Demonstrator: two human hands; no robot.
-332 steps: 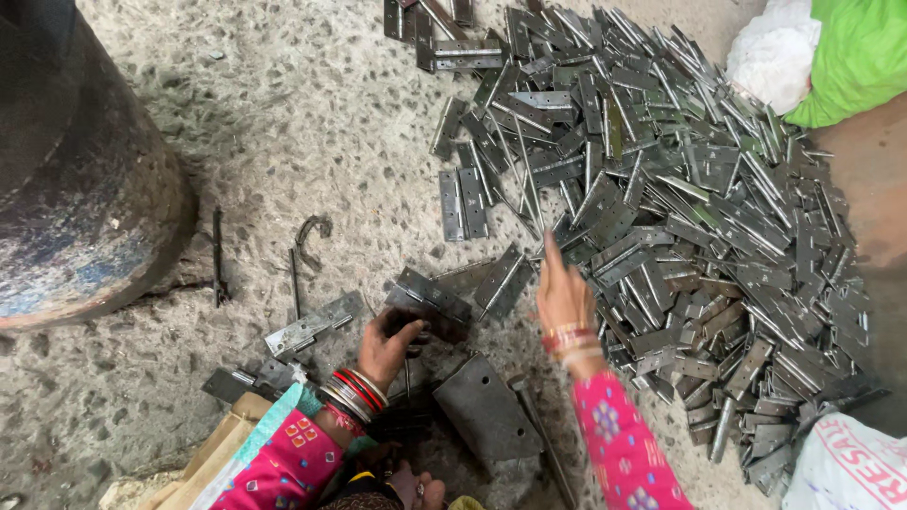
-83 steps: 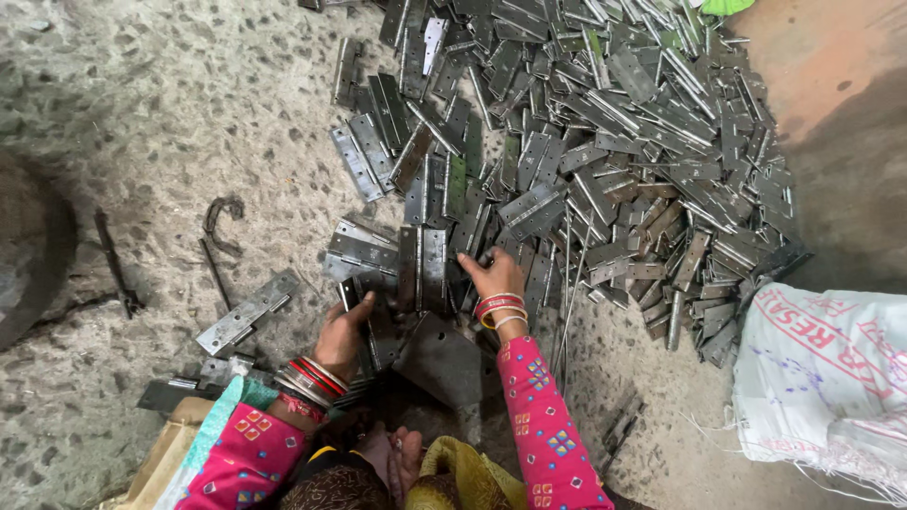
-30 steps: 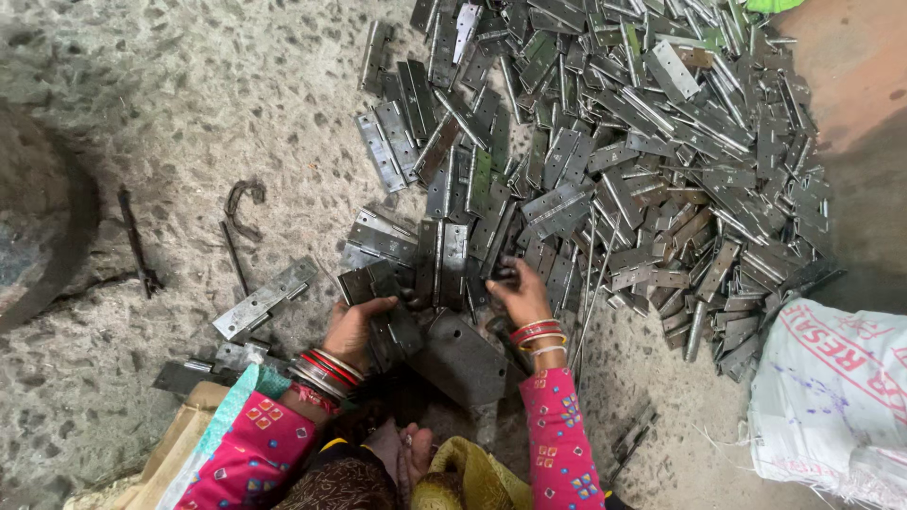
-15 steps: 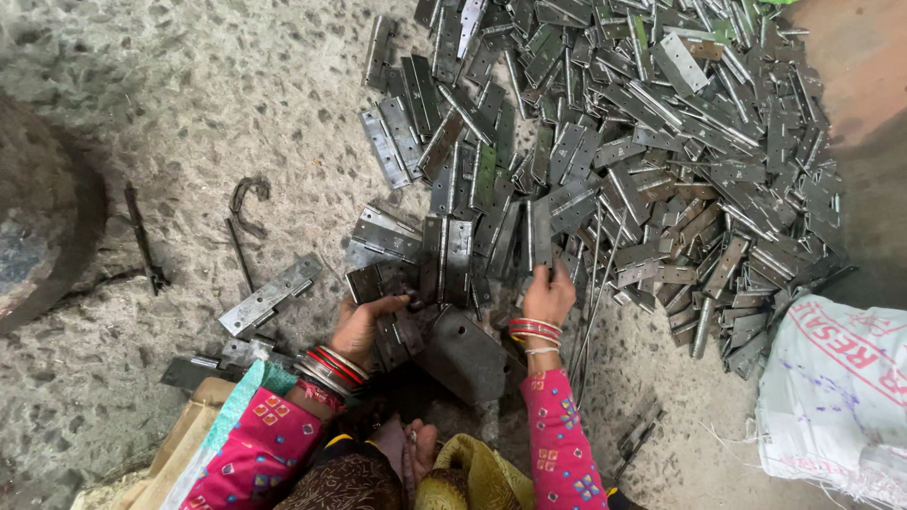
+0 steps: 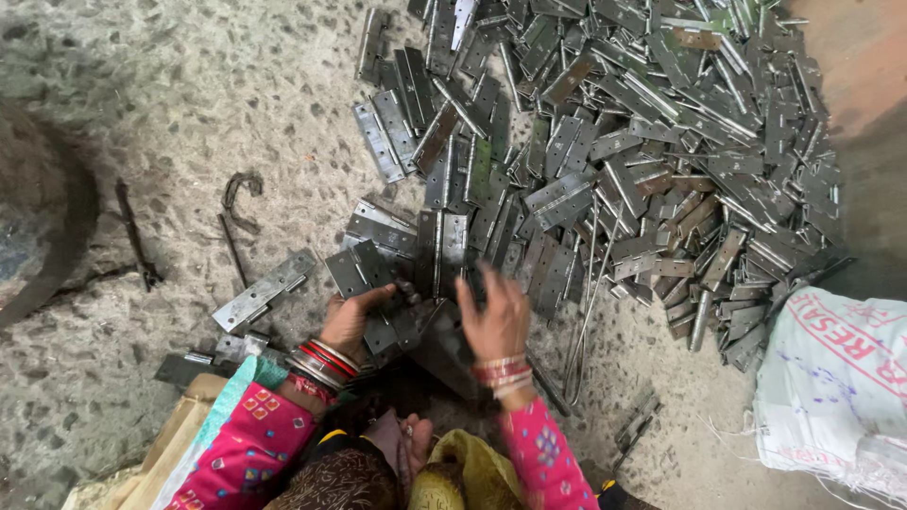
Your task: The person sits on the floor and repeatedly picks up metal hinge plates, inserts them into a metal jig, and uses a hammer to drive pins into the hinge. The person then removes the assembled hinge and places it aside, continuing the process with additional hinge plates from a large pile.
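mostly unsorted, the big hinge pile (image 5: 624, 142) fills the upper right floor while the left hand (image 5: 351, 319) pinches a hinge (image 5: 351, 271) at lower centre, right hand (image 5: 493, 312) spread open, blurred, beside it.

Rough speckled concrete floor (image 5: 170, 85), grey and pitted, under flat, even light with no hard shadows. At the left edge, the curved dark base of a large round vessel (image 5: 38, 236), possibly a drum; beside it a thin dark rod (image 5: 137, 236) and a bent metal hook (image 5: 241, 194) lie flat. A white woven sack (image 5: 831, 378) rests at the right edge, with a reddish-brown floor patch (image 5: 855, 57) in the upper right corner.
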